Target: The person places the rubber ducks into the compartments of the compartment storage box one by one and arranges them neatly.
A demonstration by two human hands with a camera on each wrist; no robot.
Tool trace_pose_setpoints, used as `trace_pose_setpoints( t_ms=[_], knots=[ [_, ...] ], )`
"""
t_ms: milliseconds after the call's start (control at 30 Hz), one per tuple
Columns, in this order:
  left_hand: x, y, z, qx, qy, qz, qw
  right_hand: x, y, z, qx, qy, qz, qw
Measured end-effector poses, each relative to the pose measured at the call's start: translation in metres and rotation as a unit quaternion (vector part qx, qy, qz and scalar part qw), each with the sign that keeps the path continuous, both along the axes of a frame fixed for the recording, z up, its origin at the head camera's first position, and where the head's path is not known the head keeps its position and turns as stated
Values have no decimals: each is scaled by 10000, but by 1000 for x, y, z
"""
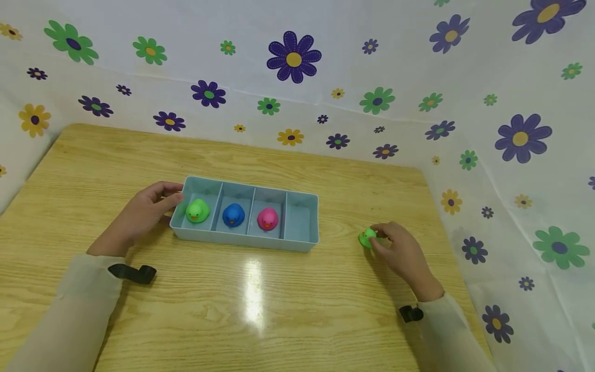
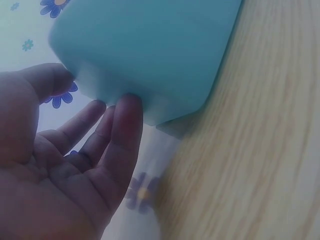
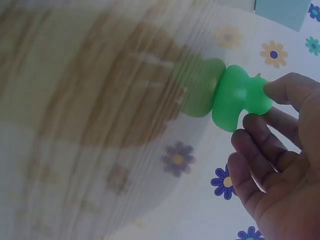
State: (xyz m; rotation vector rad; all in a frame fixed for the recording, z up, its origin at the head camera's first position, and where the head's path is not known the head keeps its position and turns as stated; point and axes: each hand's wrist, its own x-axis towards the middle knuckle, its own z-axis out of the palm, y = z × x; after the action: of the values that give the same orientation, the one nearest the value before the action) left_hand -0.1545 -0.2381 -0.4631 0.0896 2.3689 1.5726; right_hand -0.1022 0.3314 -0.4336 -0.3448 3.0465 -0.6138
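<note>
A pale blue four-section box (image 1: 241, 239) stands on the table, with a green rubber duck (image 1: 198, 211), a blue duck (image 1: 233, 214) and a pink duck (image 1: 268, 219) each in its own section. The rightmost section (image 1: 299, 221) holds nothing. At the box's left end my left hand (image 1: 146, 209) rests its fingertips against the outer wall, fingers fairly straight in the left wrist view. To the right of the box, my right hand (image 1: 402, 250) pinches a second green duck (image 1: 367, 237) by the head between thumb and fingers. Its base (image 3: 227, 117) is close to the tabletop.
Wood-grain table (image 1: 204, 305) surface surrounds the box. White flower-printed cloth (image 1: 251, 67) rises behind the table and along its right side. Dark straps (image 1: 132, 273) sit at both wrists over pale sleeves.
</note>
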Motion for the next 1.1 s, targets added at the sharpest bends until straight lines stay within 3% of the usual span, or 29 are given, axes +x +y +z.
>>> trace_pose_setpoints(
  t_ms=[167, 500, 733, 1100],
  knots=[
    [-1, 1, 1, -54, 7, -6, 10000, -3, -4, -2, -186, 117, 113, 9997],
    [1, 2, 5, 45, 127, 24, 9999, -8, -16, -5, -789, -181, -260, 9964],
    [1, 3, 6, 1, -32, 24, 10000, -8, -14, -9, -911, 36, -149, 9957],
    [3, 2, 3, 104, 138, 40, 9998, -7, -18, -8, -1060, 304, 48, 9939]
  ],
)
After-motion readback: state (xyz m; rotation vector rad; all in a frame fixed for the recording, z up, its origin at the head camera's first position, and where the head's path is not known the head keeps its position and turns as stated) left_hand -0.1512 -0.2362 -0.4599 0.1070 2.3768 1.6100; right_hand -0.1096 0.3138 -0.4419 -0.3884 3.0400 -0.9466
